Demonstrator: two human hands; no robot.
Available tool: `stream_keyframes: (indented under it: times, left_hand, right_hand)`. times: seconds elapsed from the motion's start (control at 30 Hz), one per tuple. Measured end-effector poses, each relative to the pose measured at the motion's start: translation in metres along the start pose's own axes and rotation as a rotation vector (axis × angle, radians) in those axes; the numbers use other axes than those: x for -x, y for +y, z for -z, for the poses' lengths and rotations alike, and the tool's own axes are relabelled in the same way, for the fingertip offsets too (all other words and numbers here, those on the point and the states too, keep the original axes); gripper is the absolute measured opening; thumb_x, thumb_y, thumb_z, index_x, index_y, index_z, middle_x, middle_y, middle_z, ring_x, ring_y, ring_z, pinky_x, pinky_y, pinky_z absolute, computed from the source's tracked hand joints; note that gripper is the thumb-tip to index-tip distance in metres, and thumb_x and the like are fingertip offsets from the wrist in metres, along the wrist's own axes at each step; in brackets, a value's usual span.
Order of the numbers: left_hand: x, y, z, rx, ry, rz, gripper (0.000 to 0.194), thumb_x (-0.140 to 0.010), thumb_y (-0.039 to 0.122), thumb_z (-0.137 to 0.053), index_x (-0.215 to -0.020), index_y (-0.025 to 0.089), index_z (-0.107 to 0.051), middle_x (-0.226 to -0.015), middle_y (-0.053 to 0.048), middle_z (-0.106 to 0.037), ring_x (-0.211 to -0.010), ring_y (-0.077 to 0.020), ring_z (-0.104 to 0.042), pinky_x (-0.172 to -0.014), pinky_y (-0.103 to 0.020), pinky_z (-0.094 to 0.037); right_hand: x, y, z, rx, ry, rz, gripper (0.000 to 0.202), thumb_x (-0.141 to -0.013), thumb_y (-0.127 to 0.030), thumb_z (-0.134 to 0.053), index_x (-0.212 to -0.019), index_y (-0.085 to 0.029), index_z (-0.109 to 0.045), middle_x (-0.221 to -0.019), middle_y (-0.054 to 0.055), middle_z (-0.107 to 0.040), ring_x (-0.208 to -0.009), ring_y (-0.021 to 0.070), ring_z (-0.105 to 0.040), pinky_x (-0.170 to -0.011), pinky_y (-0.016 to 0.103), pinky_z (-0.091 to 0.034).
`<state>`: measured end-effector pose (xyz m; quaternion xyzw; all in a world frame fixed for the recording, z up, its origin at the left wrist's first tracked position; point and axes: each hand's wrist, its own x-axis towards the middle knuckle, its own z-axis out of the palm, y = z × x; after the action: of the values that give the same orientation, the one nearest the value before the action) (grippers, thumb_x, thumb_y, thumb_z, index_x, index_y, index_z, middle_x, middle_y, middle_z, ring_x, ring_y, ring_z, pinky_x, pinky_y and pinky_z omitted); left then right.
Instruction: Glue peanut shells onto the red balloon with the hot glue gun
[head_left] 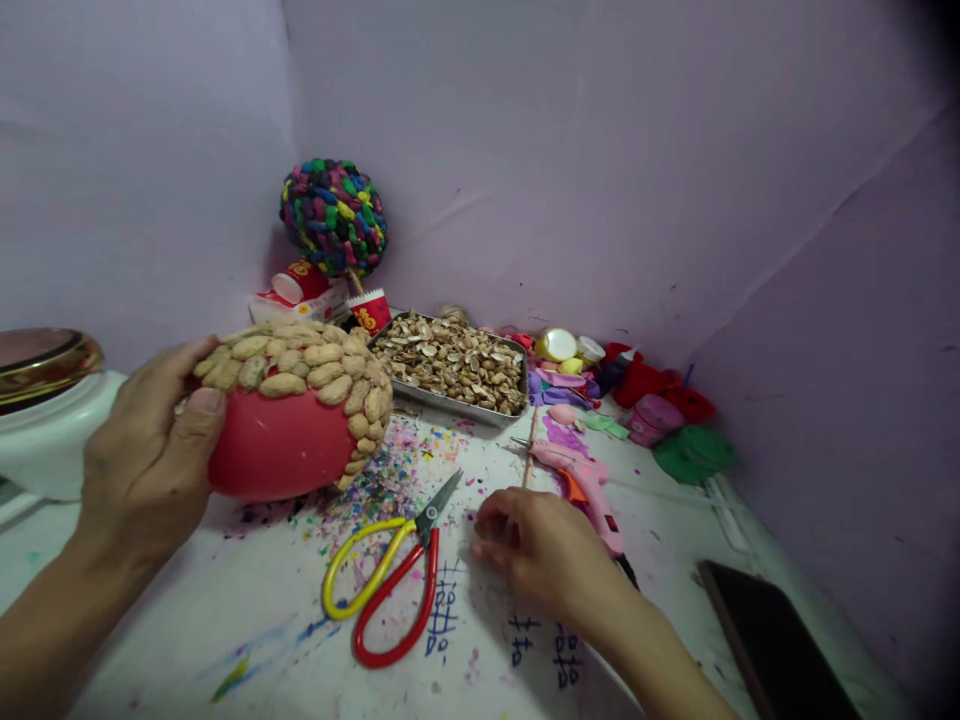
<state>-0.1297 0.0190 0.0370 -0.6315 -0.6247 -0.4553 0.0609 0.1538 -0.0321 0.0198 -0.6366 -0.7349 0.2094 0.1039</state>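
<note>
My left hand (154, 450) grips the left side of a red balloon (281, 445), its thumb on the front. Peanut shells (322, 370) cover the balloon's top and right side, and bare red rubber shows below. My right hand (525, 545) hovers over the table with curled fingers; whether anything is between the fingertips cannot be made out. Right beside it lie scissors (427, 515) with one yellow and one red handle, and a pink glue gun (581, 480) with an orange trigger. A thin stick (533, 440) lies by the nozzle.
A metal tray (465, 408) of shells stands at the back. Behind it is a colourful ball (334, 215) on a stick in a red cup (369, 310). Paint pots (652, 385) line the wall. A dark phone (776, 640) lies right, a white pot (52, 430) left.
</note>
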Motion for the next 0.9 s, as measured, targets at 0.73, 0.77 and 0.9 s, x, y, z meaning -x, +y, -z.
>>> stream_keyframes:
  times: [0.73, 0.77, 0.9]
  left_hand:
    - [-0.004, -0.017, -0.001, 0.157, -0.015, 0.034, 0.047, -0.085, 0.043, -0.036, -0.124, 0.020, -0.047, -0.123, -0.004, -0.053, -0.112, -0.0226, -0.048, -0.098, -0.036, -0.035]
    - [-0.003, -0.019, -0.001, 0.169, -0.014, 0.040, 0.047, -0.085, 0.043, -0.036, -0.124, 0.020, -0.047, -0.124, -0.004, -0.053, -0.112, -0.0229, -0.048, -0.099, -0.036, -0.035]
    - [-0.003, -0.024, -0.003, 0.211, -0.010, 0.062, 0.047, -0.085, 0.043, -0.036, -0.125, 0.019, -0.046, -0.124, -0.004, -0.053, -0.113, -0.0232, -0.047, -0.099, -0.036, -0.035]
  right_hand:
    - [-0.061, -0.048, 0.016, -0.596, 0.404, 0.424, 0.047, -0.079, -0.017, -0.046, -0.125, -0.028, -0.045, -0.135, 0.003, -0.043, -0.115, 0.0201, -0.047, -0.088, 0.035, -0.043]
    - [-0.075, -0.058, 0.015, -0.627, 0.391, 0.475, 0.047, -0.081, -0.019, -0.045, -0.127, -0.027, -0.044, -0.139, 0.001, -0.039, -0.126, 0.0192, -0.034, -0.098, 0.037, -0.034]
    - [-0.111, -0.081, -0.003, -0.716, 0.235, 0.398, 0.053, -0.089, -0.044, -0.032, -0.136, -0.018, -0.034, -0.145, 0.005, -0.029, -0.134, 0.0172, -0.020, -0.110, 0.035, -0.013]
